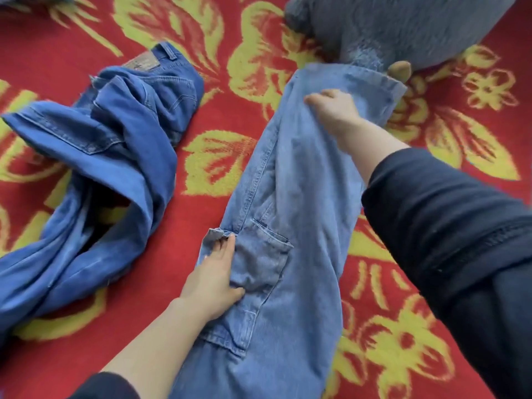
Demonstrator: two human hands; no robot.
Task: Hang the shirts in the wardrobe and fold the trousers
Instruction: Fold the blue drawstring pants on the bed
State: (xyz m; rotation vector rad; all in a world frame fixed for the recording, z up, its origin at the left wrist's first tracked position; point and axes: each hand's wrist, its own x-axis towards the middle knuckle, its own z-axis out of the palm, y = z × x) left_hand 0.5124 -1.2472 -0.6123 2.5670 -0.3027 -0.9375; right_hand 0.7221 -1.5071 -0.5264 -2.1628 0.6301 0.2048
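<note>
Light blue cargo jeans (299, 180) lie stretched lengthwise on the red and yellow floral blanket (218, 90), hem at the far end. My right hand (335, 110) pinches the fabric near that far hem. My left hand (214, 276) holds the flap and edge of the side cargo pocket (259, 254). A second pair of darker blue jeans (109, 145) lies crumpled to the left, its waistband with a leather patch at the far end.
A grey-blue plush toy (397, 27) with a tan paw sits at the far right, touching the hem of the light jeans. The blanket covers the whole surface in view.
</note>
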